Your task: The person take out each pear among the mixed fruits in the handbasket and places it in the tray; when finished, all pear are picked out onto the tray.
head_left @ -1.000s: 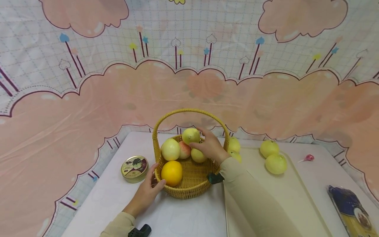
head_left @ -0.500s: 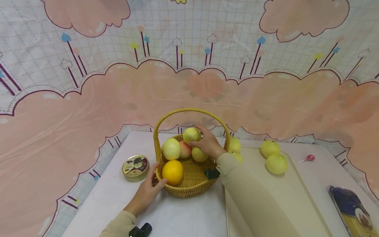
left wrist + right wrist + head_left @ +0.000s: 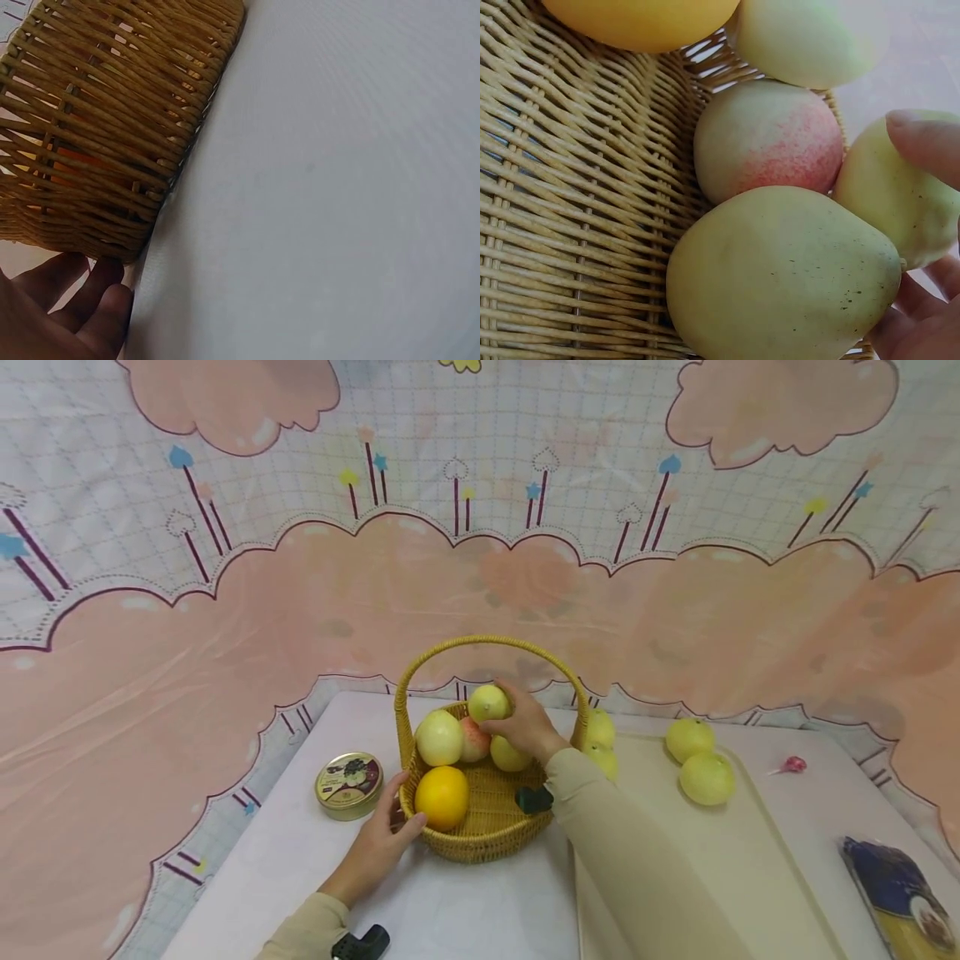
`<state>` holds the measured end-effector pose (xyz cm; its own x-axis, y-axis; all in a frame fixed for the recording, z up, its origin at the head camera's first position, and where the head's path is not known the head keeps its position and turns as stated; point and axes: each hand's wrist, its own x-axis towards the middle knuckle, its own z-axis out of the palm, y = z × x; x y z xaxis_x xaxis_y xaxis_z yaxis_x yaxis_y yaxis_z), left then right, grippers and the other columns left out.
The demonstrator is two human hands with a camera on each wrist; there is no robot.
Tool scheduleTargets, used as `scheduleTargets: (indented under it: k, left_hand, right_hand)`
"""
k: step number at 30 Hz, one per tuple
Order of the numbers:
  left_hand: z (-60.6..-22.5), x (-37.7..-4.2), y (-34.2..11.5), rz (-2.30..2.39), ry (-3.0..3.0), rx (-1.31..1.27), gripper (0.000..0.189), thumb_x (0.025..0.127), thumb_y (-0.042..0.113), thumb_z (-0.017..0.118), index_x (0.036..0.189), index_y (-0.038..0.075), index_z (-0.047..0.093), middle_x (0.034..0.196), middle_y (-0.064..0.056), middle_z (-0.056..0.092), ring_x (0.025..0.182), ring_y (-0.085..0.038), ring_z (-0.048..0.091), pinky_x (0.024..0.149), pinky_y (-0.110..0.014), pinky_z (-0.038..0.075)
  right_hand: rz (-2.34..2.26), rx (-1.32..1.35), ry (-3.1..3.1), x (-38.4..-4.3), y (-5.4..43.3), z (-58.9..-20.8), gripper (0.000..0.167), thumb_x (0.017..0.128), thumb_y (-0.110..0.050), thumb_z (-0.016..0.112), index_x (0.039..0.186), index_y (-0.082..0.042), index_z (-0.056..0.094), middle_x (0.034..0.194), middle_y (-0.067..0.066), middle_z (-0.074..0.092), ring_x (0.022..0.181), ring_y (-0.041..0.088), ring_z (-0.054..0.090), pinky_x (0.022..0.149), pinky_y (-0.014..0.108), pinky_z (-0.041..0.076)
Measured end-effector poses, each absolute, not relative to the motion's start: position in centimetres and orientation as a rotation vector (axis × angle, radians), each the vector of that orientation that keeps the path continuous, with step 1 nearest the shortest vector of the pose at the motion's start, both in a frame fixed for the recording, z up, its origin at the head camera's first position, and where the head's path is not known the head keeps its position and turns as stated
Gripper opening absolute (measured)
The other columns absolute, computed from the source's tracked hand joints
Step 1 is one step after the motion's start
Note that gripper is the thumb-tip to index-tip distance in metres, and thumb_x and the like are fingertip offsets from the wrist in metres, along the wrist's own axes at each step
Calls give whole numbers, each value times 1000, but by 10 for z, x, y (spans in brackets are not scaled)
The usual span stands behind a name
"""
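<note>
A wicker basket with a tall arched handle stands on the table. My left hand holds its left side, thumb at the rim and fingers outside against the weave. Over the basket's back part, my right hand grips a yellow-green pear between thumb and fingers. Inside lie an orange, a pale round fruit, a red-blushed peach and another pear. In the right wrist view, the held pear touches or nearly touches the peach and the lower pear.
Right of the basket lies a cream tray; pears rest at its far end, and more stand close beside the basket. A round tin is on the left. A wrapped lollipop and a blue-and-yellow packet lie far right.
The view has shifted slightly. My right hand keeps the pear at nearly the same place above the basket, and my left hand stays on the basket's side.
</note>
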<state>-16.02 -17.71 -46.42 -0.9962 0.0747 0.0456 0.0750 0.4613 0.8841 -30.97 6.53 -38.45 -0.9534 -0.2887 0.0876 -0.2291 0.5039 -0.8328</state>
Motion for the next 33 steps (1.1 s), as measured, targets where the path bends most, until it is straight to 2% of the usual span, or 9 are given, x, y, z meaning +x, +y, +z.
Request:
scheduleTargets:
  k: [8,18,26,30,33]
  left_hand:
    - [-462,-161,-174,-1636,-2685,-138,71,101,38,60,158,22,21,148,-29,43,123,-36,54,105,-55,42]
    - [-462,-159,-176,-1631,-2689,-132,71,100,39,60,157,22,22,147,-30,44,122,-36,55,104,-55,43]
    - [-464,-162,-176,-1625,-2689,-116,71,100,39,60,157,24,21,147,-30,43,123,-37,54,104,-56,42]
    - [-464,-163,-175,-1616,-2697,-123,71,100,41,60,157,23,21,147,-31,42,123,-38,54,104,-56,42]
    - [-465,-164,-175,-1614,-2700,-121,71,100,41,60,157,24,21,148,-31,42,124,-38,54,104,-56,42]
  right_hand:
    - [-1442,-477,2699,-310,64,-385,81,88,-14,76,157,-15,33,151,13,43,122,36,53,98,54,45]
    - [-1460,-546,2722,-306,68,-382,74,89,-20,77,153,-21,40,145,10,48,118,33,55,95,52,47]
    - [-1478,-719,2750,-298,75,-368,66,87,-18,79,145,-11,48,132,15,53,109,31,56,90,48,50]
    - [-1468,-715,2805,-291,80,-364,61,85,-19,78,139,-12,50,132,18,46,105,32,52,84,49,50]
    - [-1465,-687,2801,-283,84,-362,65,85,-20,77,142,-12,47,138,19,41,105,33,52,84,49,50]
